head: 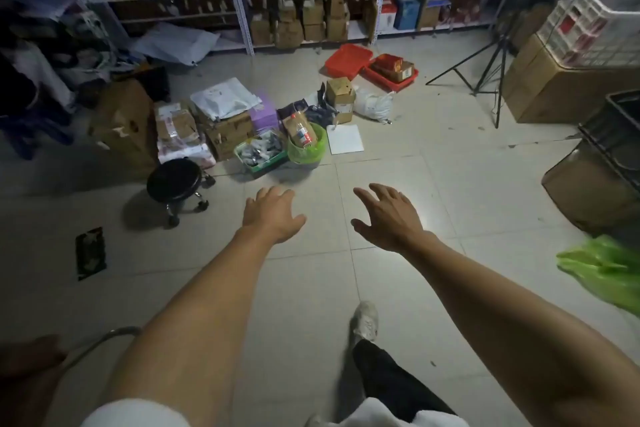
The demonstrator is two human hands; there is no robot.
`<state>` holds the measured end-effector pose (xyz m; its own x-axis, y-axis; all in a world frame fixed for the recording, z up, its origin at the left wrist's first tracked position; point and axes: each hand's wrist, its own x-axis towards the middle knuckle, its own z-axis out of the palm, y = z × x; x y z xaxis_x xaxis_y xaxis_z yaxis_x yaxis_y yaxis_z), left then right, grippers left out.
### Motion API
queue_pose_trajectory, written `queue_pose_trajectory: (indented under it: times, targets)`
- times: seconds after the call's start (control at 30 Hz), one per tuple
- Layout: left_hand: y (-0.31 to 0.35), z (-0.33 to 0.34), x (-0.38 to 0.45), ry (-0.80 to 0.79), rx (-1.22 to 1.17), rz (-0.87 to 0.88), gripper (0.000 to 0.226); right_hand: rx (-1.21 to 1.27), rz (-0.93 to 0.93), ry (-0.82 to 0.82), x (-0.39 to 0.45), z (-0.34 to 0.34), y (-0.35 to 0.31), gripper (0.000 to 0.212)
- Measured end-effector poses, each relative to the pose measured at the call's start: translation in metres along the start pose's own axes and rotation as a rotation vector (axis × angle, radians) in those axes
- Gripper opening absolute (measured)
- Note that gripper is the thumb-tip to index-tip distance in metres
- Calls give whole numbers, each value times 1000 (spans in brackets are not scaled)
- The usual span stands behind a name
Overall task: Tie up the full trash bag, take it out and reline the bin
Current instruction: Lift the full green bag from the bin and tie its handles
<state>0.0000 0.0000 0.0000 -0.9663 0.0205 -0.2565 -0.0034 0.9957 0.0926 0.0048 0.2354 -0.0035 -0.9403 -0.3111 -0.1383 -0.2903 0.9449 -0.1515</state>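
Observation:
A small bin lined with a green trash bag (309, 150) stands on the tiled floor ahead of me, stuffed with a clear plastic bottle and wrappers. My left hand (272, 213) and my right hand (388, 218) reach forward over the floor, both empty with fingers spread, well short of the bin. A loose green plastic bag (602, 269) lies on the floor at the far right.
Cardboard boxes (225, 130), a green basket of small items (259, 152) and a black wheeled stool (175, 180) crowd the bin's left. Red trays (348, 61), a tripod (485, 69) and shelving (311, 10) lie beyond. Crates and boxes (588, 87) line the right.

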Motion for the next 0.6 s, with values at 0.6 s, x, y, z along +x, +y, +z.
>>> queue_pose_trajectory:
  times: [0.6]
  targets:
    - [19, -79, 238, -49, -16, -107, 65, 28, -53, -118, 253, -37, 83, 66]
